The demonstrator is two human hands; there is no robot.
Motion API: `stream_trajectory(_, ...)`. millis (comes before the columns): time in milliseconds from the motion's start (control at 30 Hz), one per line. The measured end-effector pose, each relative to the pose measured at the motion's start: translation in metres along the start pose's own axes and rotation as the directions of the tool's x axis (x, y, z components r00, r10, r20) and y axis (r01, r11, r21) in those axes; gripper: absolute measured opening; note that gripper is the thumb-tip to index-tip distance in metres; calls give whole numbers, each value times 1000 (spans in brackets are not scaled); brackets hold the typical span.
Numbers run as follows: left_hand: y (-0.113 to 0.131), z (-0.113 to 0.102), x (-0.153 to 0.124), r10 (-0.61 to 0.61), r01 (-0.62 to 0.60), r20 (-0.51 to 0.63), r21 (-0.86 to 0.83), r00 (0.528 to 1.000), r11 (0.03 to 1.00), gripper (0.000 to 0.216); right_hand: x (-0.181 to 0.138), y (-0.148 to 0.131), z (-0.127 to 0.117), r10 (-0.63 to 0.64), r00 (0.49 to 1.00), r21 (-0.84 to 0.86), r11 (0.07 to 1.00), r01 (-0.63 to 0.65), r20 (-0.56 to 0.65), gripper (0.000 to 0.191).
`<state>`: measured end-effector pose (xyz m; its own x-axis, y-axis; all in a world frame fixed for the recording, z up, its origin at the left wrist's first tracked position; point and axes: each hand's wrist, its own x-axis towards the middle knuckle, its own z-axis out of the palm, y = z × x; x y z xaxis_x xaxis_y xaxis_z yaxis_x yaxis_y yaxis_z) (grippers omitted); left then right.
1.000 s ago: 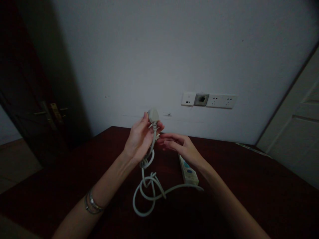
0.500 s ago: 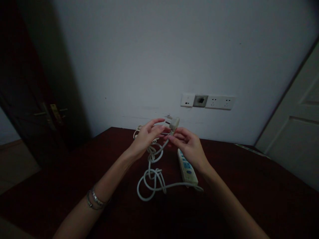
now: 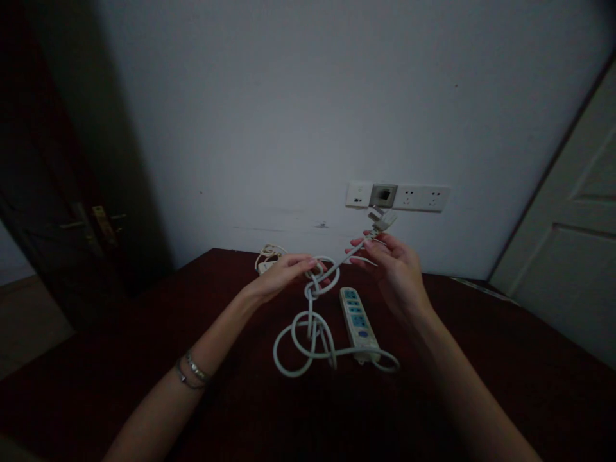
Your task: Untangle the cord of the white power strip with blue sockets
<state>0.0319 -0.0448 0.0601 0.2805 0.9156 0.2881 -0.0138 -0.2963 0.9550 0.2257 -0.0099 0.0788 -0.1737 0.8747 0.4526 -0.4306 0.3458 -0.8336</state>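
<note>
My right hand [image 3: 397, 260] pinches the neck of a white plug [image 3: 384, 220], whose metal prongs point up and to the left. From the plug the white cord [image 3: 347, 255] slants down to my left hand [image 3: 291, 273], closed on a loop of it. Below that hand the cord hangs in knotted, tangled coils over the tabletop. It runs on to the near end of a white power strip [image 3: 359, 321] with blue sockets, which lies on the table between my forearms.
Behind my left hand, a second white device [image 3: 265, 266] with a coiled cord rests near the table's back edge. Wall sockets [image 3: 422, 197] sit above the dark red table [image 3: 231, 398]. A brown door [image 3: 43, 167] stands left, a white door [image 3: 572, 212] right.
My right hand has drawn the plug up and to the right, away from my left hand. My left hand has closed on the cord, and the coils have lifted and shifted right.
</note>
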Motion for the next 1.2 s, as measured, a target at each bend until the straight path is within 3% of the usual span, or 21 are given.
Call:
stream_trajectory(200, -1, 3, 2, 5, 2, -99, 75, 995, 997, 26, 9, 11, -8, 66, 998, 51, 996, -67, 11, 29)
stream_trajectory(367, -5, 6, 4, -70, 79, -161, 55, 985, 995, 26, 14, 16, -14, 99, 991, -73, 993, -92, 93, 36)
stream_trajectory(567, -13, 12, 10, -124, 120, -315, -32, 941, 992, 23, 15, 15, -20, 108, 967, -235, 971, -52, 232, 37)
stream_trajectory(733, -16, 17, 11, -113, 97, -392, -62, 913, 993, 18, 15, 23, -21, 180, 958, -235, 964, -127, 223, 37)
stream_trajectory(1000, -10, 18, 8, -250, 162, -218, -355, 943, 921, 13, 14, 34, -14, 210, 974, 19, 977, -212, 82, 35)
stream_trajectory(1200, -8, 22, 6, -321, 235, -117, -462, 940, 855, 26, 12, 27, -13, 293, 950, 117, 945, -305, 111, 32)
